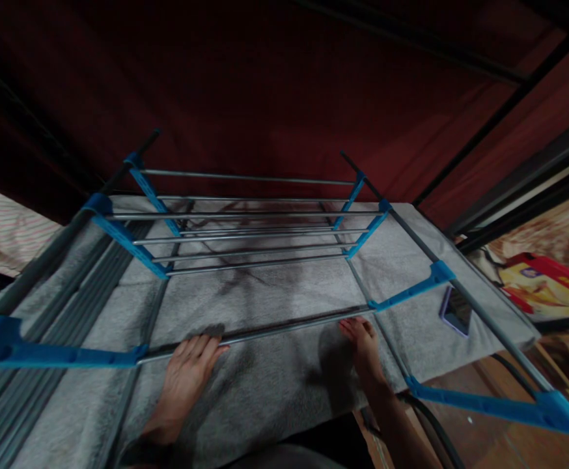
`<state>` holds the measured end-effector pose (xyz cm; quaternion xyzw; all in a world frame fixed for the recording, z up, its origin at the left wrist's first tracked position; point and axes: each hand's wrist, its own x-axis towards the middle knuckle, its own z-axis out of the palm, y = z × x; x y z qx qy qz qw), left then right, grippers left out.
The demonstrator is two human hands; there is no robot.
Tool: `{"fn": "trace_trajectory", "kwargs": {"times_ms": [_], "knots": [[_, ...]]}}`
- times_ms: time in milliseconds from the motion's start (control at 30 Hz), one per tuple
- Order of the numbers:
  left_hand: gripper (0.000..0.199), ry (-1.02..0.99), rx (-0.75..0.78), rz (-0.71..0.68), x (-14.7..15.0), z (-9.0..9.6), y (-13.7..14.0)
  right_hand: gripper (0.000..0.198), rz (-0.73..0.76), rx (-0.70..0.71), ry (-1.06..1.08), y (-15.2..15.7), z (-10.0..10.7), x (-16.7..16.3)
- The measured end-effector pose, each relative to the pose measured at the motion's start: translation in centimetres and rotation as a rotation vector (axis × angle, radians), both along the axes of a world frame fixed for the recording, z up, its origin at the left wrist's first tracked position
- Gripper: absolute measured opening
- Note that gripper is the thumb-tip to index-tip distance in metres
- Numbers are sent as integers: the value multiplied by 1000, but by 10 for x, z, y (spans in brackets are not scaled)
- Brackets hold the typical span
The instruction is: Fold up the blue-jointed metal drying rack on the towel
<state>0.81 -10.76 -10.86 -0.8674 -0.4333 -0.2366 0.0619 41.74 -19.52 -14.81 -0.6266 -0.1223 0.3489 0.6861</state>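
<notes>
A rack frame of grey tubes and blue plastic brackets lies across the grey cloth in front of me. A thin metal rod spans its near part, seated at the right in a blue bracket and meeting another blue bracket at the left. My left hand is closed over the rod close to its left end, fingers on top. Near the right end, my right hand has its fingers curled at the rod; their undersides are hidden. Farther back, several metal rods join more blue brackets.
Loose grey tubes lie side by side at the left on the grey cloth. A phone rests beside the right-hand tube. Beyond it is a red and yellow package. A dark red curtain hangs behind.
</notes>
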Motion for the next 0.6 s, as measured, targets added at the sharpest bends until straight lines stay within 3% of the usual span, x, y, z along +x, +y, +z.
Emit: {"fn": "trace_trajectory", "kwargs": {"times_ms": [333,600], "knots": [[38,46,-9,18,-1,-4,0,47,174,27,192,12,10,7],[37,55,24,9,0,-7,-1,41,124,50,204,14,2,3]]}}
